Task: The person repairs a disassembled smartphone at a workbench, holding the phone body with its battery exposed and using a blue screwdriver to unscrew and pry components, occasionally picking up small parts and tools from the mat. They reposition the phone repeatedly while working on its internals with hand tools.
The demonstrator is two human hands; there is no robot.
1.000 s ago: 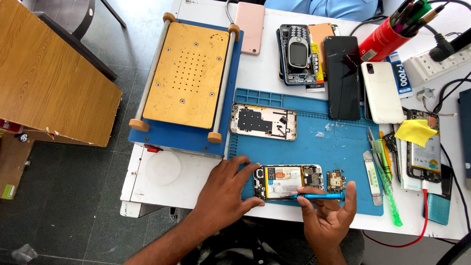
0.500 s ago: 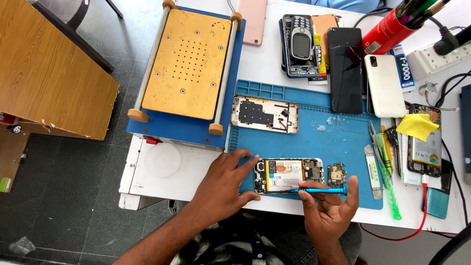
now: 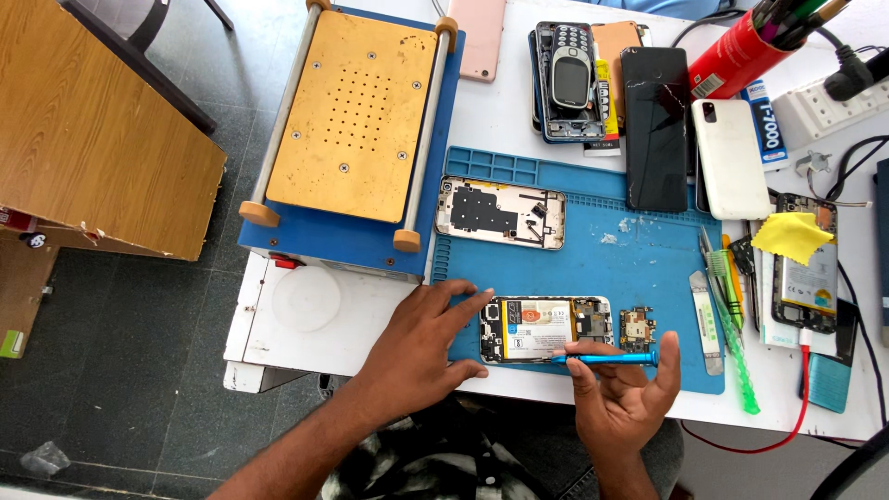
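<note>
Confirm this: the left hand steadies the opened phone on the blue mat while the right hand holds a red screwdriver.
Not quite. In the head view the screwdriver in the right hand is blue, not red. The left hand does steady the opened phone on the blue mat.

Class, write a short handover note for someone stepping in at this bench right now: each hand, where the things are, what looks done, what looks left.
Left hand: flat, steadying the opened phone at its left end.
Right hand: holds the blue screwdriver, tip at the phone's lower edge.
Phone lies on the blue mat, battery exposed.
Done: inner cover plate off, lying above; small circuit board beside the phone.
Left: the phone remains open.
</note>
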